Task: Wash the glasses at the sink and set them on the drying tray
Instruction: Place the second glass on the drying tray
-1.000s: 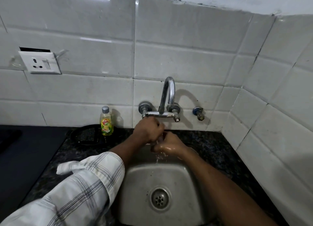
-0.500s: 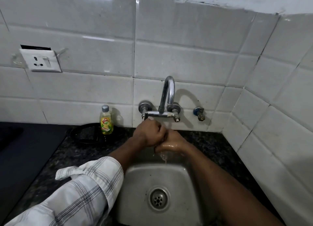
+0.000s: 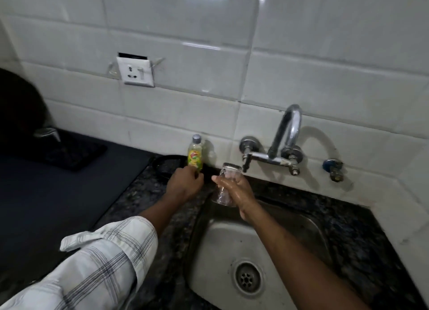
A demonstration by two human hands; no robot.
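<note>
Soaping step, by judgement. Right hand (image 3: 234,191) wrapped round wet glass (image 3: 226,184), frame centre. Left hand (image 3: 185,184) curled at soap bottle (image 3: 195,155); grip unclear. Next: secure bottle, dispense.

Beyond the hands, glossy white tiles (image 3: 176,30) and a chromed metal tap (image 3: 289,133) are catching light. Below them a brushed steel sink (image 3: 222,244) is shining dully in a speckled polished stone bench (image 3: 148,189). The clear glass (image 3: 226,184) is glistening wet.
</note>
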